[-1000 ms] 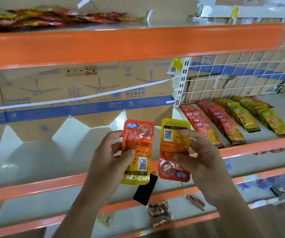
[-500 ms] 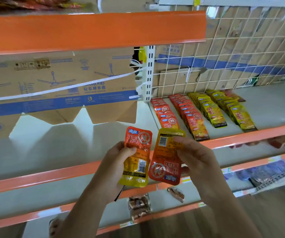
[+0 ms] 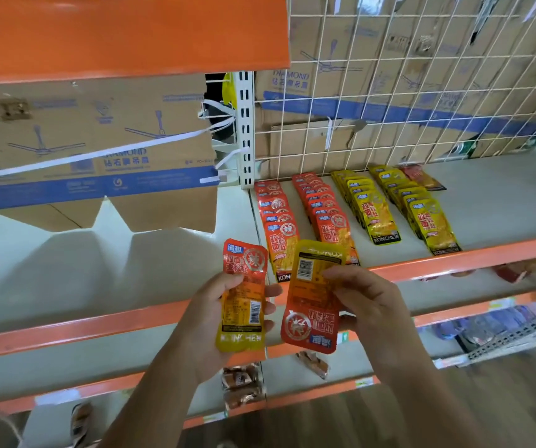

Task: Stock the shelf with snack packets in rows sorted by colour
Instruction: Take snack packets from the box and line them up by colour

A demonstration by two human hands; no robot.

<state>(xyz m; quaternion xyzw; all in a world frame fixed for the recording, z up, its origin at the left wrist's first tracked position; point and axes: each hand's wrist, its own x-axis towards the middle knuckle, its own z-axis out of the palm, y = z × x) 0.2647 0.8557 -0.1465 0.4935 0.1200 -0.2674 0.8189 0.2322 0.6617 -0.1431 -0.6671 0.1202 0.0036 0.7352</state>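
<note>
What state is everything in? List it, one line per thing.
left packet, upright, red end up.
right packet, upside down, red end down.
left hand, grips left packet.
right hand, grips right packet.
red rows, two, lying overlapped on shelf.
yellow rows, two, lying overlapped.
lone red packet, flat behind yellow rows.

Left grip (image 3: 208,321), right grip (image 3: 370,312), both curled.

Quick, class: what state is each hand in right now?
Left hand: grips the upright packet.
Right hand: pinches the upside-down packet.
</note>
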